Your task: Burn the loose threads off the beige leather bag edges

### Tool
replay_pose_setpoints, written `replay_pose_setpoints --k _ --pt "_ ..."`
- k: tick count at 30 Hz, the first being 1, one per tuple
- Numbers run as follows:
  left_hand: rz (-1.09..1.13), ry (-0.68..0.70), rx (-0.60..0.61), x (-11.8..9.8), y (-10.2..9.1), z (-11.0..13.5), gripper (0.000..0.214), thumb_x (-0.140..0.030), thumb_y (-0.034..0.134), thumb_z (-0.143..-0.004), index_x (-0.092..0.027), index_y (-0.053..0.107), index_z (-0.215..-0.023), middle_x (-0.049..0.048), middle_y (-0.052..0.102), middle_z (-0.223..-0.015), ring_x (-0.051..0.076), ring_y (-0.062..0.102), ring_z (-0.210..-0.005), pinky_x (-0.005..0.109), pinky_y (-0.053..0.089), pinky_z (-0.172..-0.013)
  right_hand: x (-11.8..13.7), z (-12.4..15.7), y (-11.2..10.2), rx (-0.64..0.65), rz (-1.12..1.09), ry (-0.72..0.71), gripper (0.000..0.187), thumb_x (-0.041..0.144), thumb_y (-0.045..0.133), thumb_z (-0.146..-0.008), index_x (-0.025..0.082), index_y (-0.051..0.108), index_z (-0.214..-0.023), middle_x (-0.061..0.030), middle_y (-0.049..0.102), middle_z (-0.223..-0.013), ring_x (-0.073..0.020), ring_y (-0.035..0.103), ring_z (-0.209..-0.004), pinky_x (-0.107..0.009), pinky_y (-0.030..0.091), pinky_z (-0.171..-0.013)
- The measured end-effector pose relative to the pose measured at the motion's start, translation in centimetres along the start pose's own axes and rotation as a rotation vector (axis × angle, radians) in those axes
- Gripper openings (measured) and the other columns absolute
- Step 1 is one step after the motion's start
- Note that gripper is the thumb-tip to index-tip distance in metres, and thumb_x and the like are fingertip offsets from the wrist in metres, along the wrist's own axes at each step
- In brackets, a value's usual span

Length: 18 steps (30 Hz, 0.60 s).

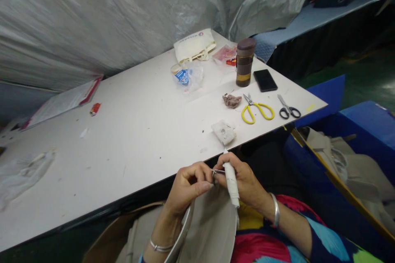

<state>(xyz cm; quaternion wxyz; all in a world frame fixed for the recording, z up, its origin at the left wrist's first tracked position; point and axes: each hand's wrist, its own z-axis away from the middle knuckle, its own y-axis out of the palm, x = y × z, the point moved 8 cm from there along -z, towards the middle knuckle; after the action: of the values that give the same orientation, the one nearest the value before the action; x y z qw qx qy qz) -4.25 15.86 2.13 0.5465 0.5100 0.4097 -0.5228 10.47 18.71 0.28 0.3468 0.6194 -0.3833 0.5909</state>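
My left hand (188,185) is closed in a pinch on the edge of a beige cloth piece (212,230) that lies over my lap below the table edge. My right hand (243,180) is closed round a small tool with a white wrapped handle (231,180), whose metal tip (217,171) meets the cloth between both hands. Each wrist wears a silver bangle. A small white pad (224,132) lies on the white table (138,131) just beyond my hands.
On the table's right end lie yellow-handled scissors (257,111), black scissors (288,110), a crumpled brown scrap (232,100), a black phone (265,80), a brown bottle (245,62), a cream tote bag (194,46) and plastic packets (189,76). Papers (64,100) sit far left. Blue bins with cloth (348,160) stand at my right.
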Motion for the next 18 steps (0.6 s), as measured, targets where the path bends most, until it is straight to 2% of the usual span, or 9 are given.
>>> replay_pose_setpoints --k 1,3,5,8,11,13,18 --pt "-0.025 0.002 -0.004 0.0 -0.1 0.0 0.027 -0.037 0.091 -0.068 -0.02 0.071 -0.075 0.0057 0.07 -0.096 0.023 0.064 -0.092 0.033 0.049 -0.085 -0.2 -0.1 -0.1 -0.012 -0.023 0.01 0.015 0.016 0.07 -0.088 0.022 0.06 -0.097 0.0044 0.066 -0.078 -0.0101 0.056 -0.062 -0.02 0.044 -0.059" --pt "-0.099 -0.064 -0.008 0.3 -0.5 -0.1 0.044 -0.026 0.089 -0.067 -0.024 0.075 -0.11 0.0074 0.07 -0.125 0.028 0.062 -0.118 0.037 0.046 -0.103 -0.4 -0.2 -0.1 -0.031 -0.04 0.004 0.016 0.016 0.069 -0.087 0.023 0.06 -0.099 0.0037 0.068 -0.081 -0.0102 0.058 -0.063 -0.02 0.046 -0.06" --pt "-0.173 -0.189 0.019 1.1 -0.6 -0.1 0.053 -0.022 0.082 -0.072 -0.025 0.073 -0.124 0.0076 0.071 -0.131 0.03 0.061 -0.125 0.039 0.043 -0.109 -0.4 -0.4 -0.1 -0.059 -0.027 -0.011 0.016 0.017 0.069 -0.087 0.023 0.061 -0.1 0.0028 0.069 -0.084 -0.0109 0.06 -0.065 -0.021 0.047 -0.062" --pt "-0.295 -0.283 0.042 1.8 -0.7 -0.2 0.04 -0.024 0.076 -0.078 -0.021 0.076 -0.118 0.0083 0.077 -0.122 0.031 0.066 -0.117 0.04 0.045 -0.105 -1.0 -0.6 -0.1 -0.105 0.003 -0.002 0.015 0.02 0.07 -0.087 0.023 0.062 -0.099 0.0015 0.071 -0.085 -0.0126 0.063 -0.069 -0.022 0.05 -0.065" --pt "-0.386 -0.297 -0.063 2.3 -1.3 -0.5 0.031 -0.03 0.08 -0.077 -0.018 0.079 -0.106 0.0082 0.081 -0.104 0.028 0.071 -0.098 0.037 0.05 -0.09 -1.8 -0.8 0.1 -0.12 -0.003 0.023 0.015 0.021 0.071 -0.088 0.023 0.062 -0.099 -0.0002 0.072 -0.089 -0.0146 0.067 -0.076 -0.023 0.052 -0.068" --pt "-0.372 -0.314 -0.143 3.2 -1.5 -0.6 0.026 -0.032 0.082 -0.077 -0.017 0.08 -0.098 0.0074 0.081 -0.094 0.027 0.071 -0.089 0.035 0.051 -0.083 -2.3 -0.9 0.0 -0.125 -0.009 0.033 0.015 0.023 0.072 -0.089 0.023 0.062 -0.1 -0.0008 0.073 -0.091 -0.0154 0.069 -0.079 -0.024 0.053 -0.07" --pt "-0.231 -0.285 -0.25 5.3 -1.9 -0.3 0.016 -0.034 0.08 -0.079 -0.017 0.081 -0.082 0.0056 0.078 -0.082 0.024 0.069 -0.081 0.033 0.051 -0.08 -3.1 -0.8 -0.9 -0.127 0.001 0.031 0.016 0.029 0.069 -0.097 0.024 0.06 -0.109 -0.0014 0.074 -0.092 -0.0157 0.071 -0.079 -0.025 0.057 -0.073"
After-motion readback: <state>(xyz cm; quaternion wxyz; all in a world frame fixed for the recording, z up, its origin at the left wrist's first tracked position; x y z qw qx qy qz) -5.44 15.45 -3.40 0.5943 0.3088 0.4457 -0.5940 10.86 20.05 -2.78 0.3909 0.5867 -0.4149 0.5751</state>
